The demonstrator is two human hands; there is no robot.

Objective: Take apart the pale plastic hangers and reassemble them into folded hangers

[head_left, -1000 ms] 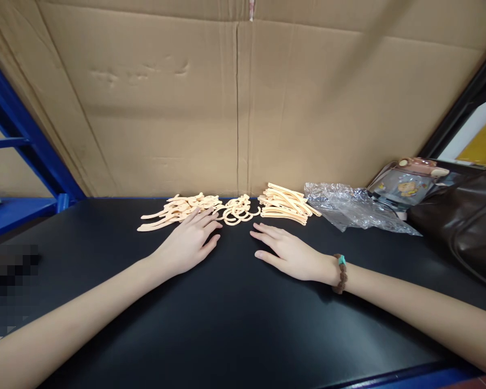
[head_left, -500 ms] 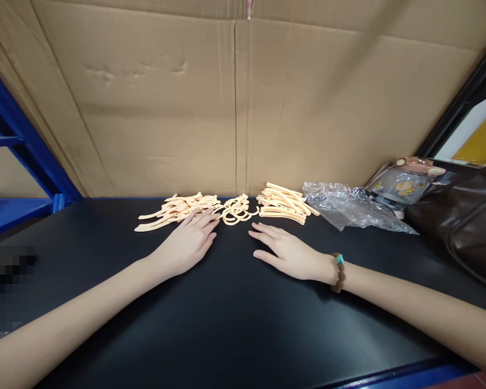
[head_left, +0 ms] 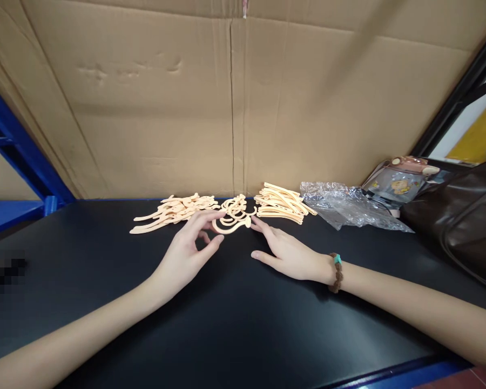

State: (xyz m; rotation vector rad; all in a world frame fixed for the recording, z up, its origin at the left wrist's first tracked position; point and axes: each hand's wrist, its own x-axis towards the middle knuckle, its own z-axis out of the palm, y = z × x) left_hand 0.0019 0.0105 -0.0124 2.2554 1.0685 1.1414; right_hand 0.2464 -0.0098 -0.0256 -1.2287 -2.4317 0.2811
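Note curved hook (head_left: 230, 230) at left hand (head_left: 185, 253), before curled pieces (head_left: 235, 204); read long axis as crosswise, knob end beside right hand (head_left: 290, 253); rate left as nearer; cannot tell left pinch from contact; note right fingers apart.

You worked in what looked like a workshop or storeroom: black worktop (head_left: 243, 324), blue metal frame (head_left: 28, 156), cardboard sheeting (head_left: 146, 119) behind.
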